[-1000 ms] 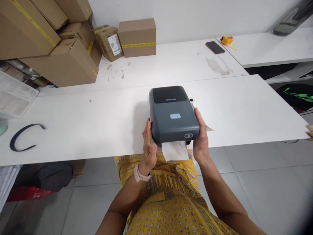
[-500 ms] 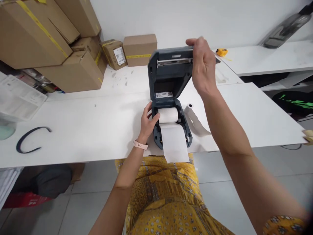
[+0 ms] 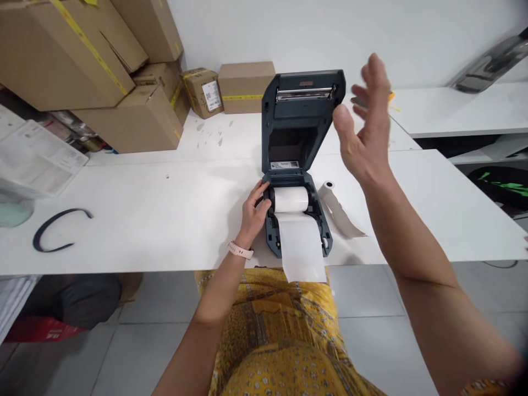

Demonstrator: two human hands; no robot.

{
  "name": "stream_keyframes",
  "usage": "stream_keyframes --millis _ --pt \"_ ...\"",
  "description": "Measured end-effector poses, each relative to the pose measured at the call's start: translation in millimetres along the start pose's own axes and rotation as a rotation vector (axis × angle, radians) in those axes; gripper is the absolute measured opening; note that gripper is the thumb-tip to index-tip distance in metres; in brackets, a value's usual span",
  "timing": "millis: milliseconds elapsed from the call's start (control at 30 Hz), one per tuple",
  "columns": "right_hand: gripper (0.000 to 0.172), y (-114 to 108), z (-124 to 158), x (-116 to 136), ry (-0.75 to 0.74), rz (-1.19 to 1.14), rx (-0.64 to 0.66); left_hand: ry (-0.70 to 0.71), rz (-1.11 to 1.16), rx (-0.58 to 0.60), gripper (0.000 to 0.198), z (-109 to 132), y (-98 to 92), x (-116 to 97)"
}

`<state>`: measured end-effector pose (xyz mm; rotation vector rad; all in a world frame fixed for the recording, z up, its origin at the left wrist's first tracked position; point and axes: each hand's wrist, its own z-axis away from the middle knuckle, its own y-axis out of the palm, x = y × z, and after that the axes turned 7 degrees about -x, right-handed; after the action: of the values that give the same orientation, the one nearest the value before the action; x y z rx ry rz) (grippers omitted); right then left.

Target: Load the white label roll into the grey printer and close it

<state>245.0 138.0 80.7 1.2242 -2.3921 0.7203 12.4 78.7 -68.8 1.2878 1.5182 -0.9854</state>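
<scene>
A dark grey label printer point(image 3: 270, 234) stands at the table's front edge with its lid point(image 3: 303, 115) raised and leaning back. Inside sits a white label roll point(image 3: 291, 199), its paper strip point(image 3: 303, 247) hanging out over the front. My left hand point(image 3: 253, 214) grips the printer's left side wall, thumb over the rim near the roll. To the right of the lid, my right hand point(image 3: 367, 126) is in the air with fingers spread, holding nothing. A second, thin paper roll point(image 3: 329, 186) lies partly unrolled beside the printer.
Cardboard boxes point(image 3: 127, 118) are stacked at the back left, with two smaller ones beside them. A dark headband point(image 3: 45, 228) lies on the left of the white table point(image 3: 198, 220). A grey bottle point(image 3: 490, 63) stands on the right-hand shelf.
My right hand has let go of the lid's top corner and moved to the right, opening its fingers. The lid stays raised. My left hand remains at the printer's left side.
</scene>
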Motion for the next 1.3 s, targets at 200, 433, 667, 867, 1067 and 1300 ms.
stream_keyframes --millis 200,433,667,867,1067,1300 --pt "0.034 -3.9 40.6 8.9 -0.203 0.120 0.386 0.005 -0.011 -0.058 0.036 -2.0 2.2 2.1" --pt "0.065 23.2 58.3 -16.0 -0.295 0.340 1.082 -0.041 0.004 0.038 0.062 0.3 -1.4 -0.2" --pt "0.067 37.7 57.0 -5.0 -0.344 0.439 1.134 -0.083 -0.004 0.094 0.082 -6.7 -1.1 1.5" --pt "0.070 49.0 52.1 -3.2 -0.254 0.464 1.206 -0.084 0.017 0.071 0.087 -6.0 2.5 2.6" --pt "0.063 33.0 24.5 10.6 -0.107 0.298 1.268 -0.145 0.019 0.134 0.099 -5.7 -1.1 -1.1" --pt "0.076 -29.5 -4.0 13.9 0.022 -0.006 1.119 -0.170 0.020 0.136 0.102 -5.9 -2.1 -2.2"
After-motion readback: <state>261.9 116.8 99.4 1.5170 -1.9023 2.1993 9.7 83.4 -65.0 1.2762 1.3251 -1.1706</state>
